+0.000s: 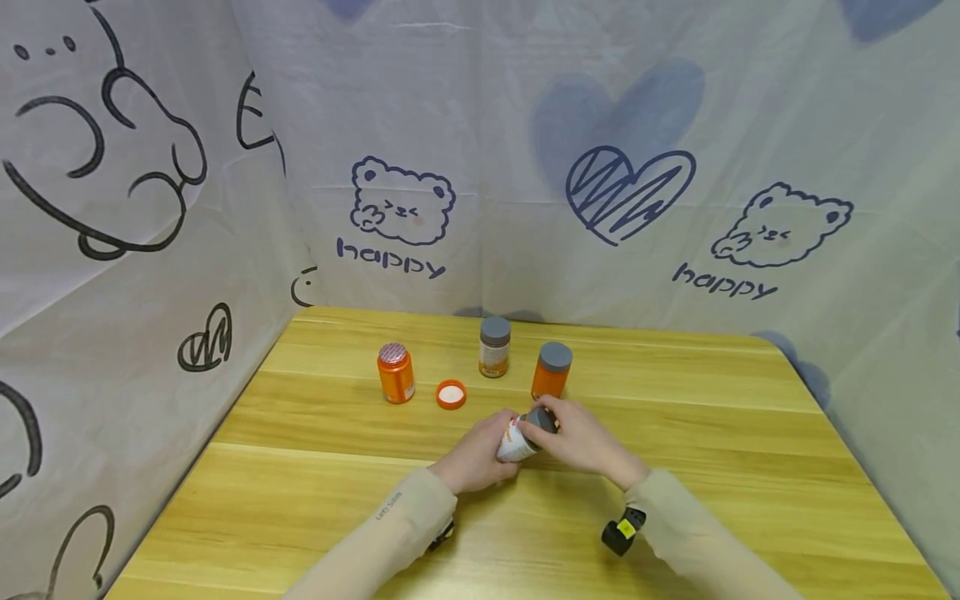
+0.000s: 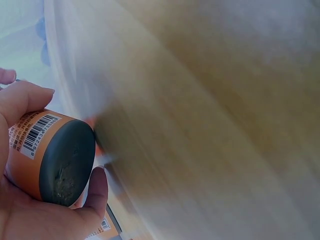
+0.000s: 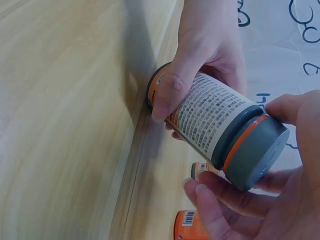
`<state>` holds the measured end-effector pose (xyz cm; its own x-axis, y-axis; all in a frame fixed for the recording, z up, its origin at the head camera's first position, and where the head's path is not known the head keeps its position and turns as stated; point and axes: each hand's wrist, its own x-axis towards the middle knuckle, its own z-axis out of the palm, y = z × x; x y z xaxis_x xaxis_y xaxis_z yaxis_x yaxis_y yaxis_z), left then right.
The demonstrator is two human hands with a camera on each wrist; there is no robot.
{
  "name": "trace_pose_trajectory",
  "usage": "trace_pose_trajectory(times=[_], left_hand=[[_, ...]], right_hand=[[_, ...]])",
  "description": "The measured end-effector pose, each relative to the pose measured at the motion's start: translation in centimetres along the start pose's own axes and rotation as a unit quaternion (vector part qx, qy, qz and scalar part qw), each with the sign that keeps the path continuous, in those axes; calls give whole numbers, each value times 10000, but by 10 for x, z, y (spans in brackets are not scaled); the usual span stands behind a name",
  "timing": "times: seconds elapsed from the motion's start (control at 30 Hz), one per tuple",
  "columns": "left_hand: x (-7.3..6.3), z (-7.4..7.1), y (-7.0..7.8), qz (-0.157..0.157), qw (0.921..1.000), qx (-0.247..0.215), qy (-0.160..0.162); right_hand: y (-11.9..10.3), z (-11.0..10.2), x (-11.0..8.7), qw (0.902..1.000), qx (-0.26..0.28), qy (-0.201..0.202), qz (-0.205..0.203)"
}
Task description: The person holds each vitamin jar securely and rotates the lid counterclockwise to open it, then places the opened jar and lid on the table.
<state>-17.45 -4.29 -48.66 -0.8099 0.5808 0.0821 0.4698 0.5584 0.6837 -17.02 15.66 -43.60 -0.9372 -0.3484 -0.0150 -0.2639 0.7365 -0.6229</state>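
Observation:
Tilted over the table, a supplement bottle (image 1: 513,445) has a white and orange label, a dark base and a grey cap (image 3: 257,155). My left hand (image 1: 474,454) grips its body, with the thumb laid across the label in the right wrist view. Around the cap curl the fingers of my right hand (image 1: 583,435), its thumb on the opposite side. An orange band shows between cap and neck. In the left wrist view the bottle's base (image 2: 67,162) faces the camera.
Behind the hands stand an orange bottle (image 1: 550,382) with a grey cap and another grey-capped bottle (image 1: 494,350). Farther left is an uncapped orange bottle (image 1: 396,379) with a foil seal. An orange lid (image 1: 451,394) lies beside it, white inside up. Printed cloth (image 1: 480,167) hangs behind the wooden table (image 1: 300,500).

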Motion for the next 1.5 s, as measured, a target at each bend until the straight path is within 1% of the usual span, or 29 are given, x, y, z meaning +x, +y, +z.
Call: trace_pose_trajectory(times=[0.13,0.27,0.47,0.67,0.8,0.93,1.13,1.37,1.5], left_hand=[[0,1,0,7,10000,37,14],[0,0,1,18,10000,29,20],[0,0,2,46,10000,14,23],[-1,0,3,0,10000,4,12],[-1,0,3,-24,10000,-29,10],[-1,0,3,-31,10000,3,9],[-2,0,4,-8,10000,87,20],[-1,1,4,-1,9999,118,18],[-1,1,4,22,10000,88,36]], right_hand=[[-2,0,-1,9993,81,-82,367],[-3,-1,-2,9985,170,-122,514],[-2,-2,-2,9986,157,-161,480],[0,-3,-2,9990,168,-204,359],[2,-3,-3,9992,258,-302,99],[7,-4,-3,9981,243,-425,-385],[13,-8,-4,9925,35,-538,-1093],[15,-14,-5,9853,-39,-647,-1582],[15,-16,-6,9818,-229,-563,-1801]])
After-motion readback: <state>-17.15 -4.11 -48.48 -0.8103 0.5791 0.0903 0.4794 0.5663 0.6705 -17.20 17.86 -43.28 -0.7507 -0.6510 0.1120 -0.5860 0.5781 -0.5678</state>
